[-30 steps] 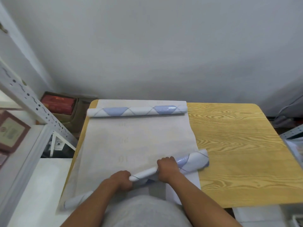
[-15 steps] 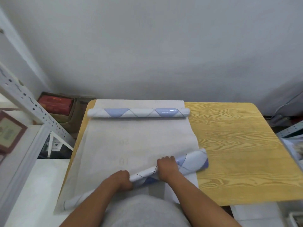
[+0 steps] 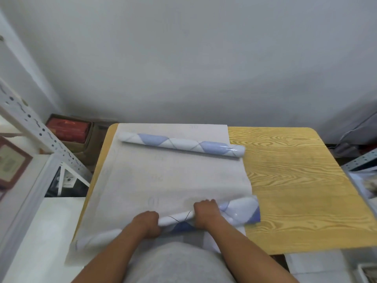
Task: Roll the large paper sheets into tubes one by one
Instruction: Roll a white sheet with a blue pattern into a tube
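sheet in hand: a large pale paper sheet (image 3: 163,180) is spread over the left half of the wooden table (image 3: 295,190), its near edge hanging past the table's front toward the person.
near roll: the near end is being wound into a loose roll (image 3: 240,211) with a blue-and-white diamond print on its outer face; it lies slanted, the right end fatter than the left.
left hand: the left hand (image 3: 145,223) is curled round the roll near its middle, knuckles up.
right hand: the right hand (image 3: 206,213) is closed over the roll just beside the left, fingers wrapped over the top.
far tube: a finished-looking patterned tube (image 3: 181,145) rests across the far end of the sheet, touching it, its right tip over bare wood.
handling: the paper is judged light, thin and springy, with a glossy printed face that may slip; it is likely to crease or cone if only the centre is driven.
where to hold: a wider hold, hands spread toward both ends, is judged better for an even tube.
container: a cardboard box (image 3: 87,139) stands on the floor left of the table, with a red pack (image 3: 68,129) lying in it; other contents cannot be made out.
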